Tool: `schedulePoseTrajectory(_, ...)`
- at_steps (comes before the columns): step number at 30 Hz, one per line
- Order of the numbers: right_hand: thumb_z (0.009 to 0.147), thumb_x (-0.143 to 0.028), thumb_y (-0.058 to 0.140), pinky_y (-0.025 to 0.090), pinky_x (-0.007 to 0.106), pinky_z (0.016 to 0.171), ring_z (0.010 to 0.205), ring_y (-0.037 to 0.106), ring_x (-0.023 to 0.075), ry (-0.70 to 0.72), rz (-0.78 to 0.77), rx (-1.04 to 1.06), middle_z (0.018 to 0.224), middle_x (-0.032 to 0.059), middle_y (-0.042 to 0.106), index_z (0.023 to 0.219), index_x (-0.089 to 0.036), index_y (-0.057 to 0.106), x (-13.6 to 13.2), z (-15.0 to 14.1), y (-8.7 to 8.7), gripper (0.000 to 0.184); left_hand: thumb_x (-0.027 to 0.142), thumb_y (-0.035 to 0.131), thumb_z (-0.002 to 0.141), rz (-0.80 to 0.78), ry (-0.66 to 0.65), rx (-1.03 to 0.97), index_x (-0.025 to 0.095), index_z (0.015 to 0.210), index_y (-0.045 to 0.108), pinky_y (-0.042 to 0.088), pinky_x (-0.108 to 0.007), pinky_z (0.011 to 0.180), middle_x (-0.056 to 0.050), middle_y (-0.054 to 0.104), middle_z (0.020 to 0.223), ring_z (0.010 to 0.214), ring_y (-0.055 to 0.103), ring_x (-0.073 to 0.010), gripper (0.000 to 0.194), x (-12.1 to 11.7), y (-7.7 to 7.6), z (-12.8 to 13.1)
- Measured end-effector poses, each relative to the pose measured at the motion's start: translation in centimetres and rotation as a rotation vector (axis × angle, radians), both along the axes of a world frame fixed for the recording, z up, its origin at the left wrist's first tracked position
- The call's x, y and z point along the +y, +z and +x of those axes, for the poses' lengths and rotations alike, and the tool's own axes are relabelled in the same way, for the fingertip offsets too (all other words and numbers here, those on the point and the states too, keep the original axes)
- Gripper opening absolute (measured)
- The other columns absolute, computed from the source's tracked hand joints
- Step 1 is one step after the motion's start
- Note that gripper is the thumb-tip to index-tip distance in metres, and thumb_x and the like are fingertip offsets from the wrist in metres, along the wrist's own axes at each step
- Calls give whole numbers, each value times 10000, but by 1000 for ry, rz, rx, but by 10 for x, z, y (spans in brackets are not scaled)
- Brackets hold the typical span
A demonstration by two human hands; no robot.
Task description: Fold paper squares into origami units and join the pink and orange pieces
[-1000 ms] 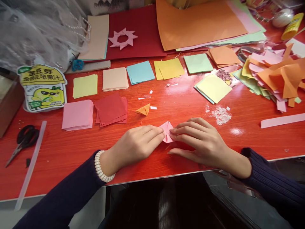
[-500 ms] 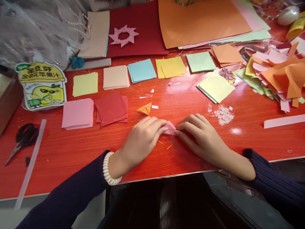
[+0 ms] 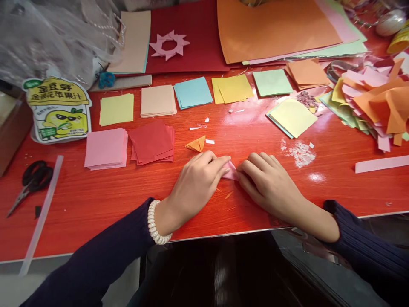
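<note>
A small folded pink paper piece lies flat on the red table, mostly covered by my fingers. My left hand presses its fingertips on the piece's left side. My right hand pinches and presses it from the right, fingers close together. A folded orange paper triangle sits just beyond my left hand.
Stacks of paper squares lie behind: pink, dark red, yellow, beige, blue. Scissors and a clear strip lie at left beside a juice pouch. Paper scraps pile at right. A pink paper star rests far back.
Both hands have pressed the pink piece flatter against the table and closed over it, so less of it shows. The view shifted slightly.
</note>
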State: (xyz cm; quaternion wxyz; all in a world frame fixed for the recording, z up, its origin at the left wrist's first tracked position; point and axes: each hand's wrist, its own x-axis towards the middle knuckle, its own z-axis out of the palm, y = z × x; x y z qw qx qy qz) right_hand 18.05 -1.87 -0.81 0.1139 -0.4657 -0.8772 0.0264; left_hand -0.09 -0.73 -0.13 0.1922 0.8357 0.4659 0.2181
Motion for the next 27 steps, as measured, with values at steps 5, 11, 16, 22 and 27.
schedulePoseTrajectory(5,897,-252,367,322,317,628,674,393,184,-24,37,-37,699,59,496,716,-175,479,0,-1,-1,225,244,473,881,-29,28,20,146,1056,576,452,-261,712,-49,590,876,802,567,-141,226,0,1,1)
schedulePoseTrajectory(11,888,-250,388,315,310,621,661,391,185,-35,93,-67,671,57,493,687,-178,466,0,-3,-2,227,242,451,892,-44,21,59,196,1051,598,424,-230,651,-23,577,844,761,561,-120,221,1,4,1)
schedulePoseTrajectory(16,880,-240,405,309,302,612,649,387,183,-38,152,-111,652,49,476,670,-174,474,-1,-3,-2,231,263,427,903,-66,13,124,230,1097,585,399,-223,618,-17,554,824,741,544,-116,253,3,8,2)
schedulePoseTrajectory(22,879,-239,415,302,300,597,628,390,182,-43,183,-144,637,41,466,664,-169,483,-1,-3,-2,236,297,431,898,-104,20,173,235,1022,591,395,-236,601,-6,527,838,740,549,-122,211,7,12,4)
schedulePoseTrajectory(27,868,-206,411,301,299,592,617,392,179,-41,194,-155,631,37,460,660,-170,482,-2,-3,-2,223,307,460,883,-106,23,189,237,987,562,393,-229,576,4,500,892,705,535,-104,162,7,12,4)
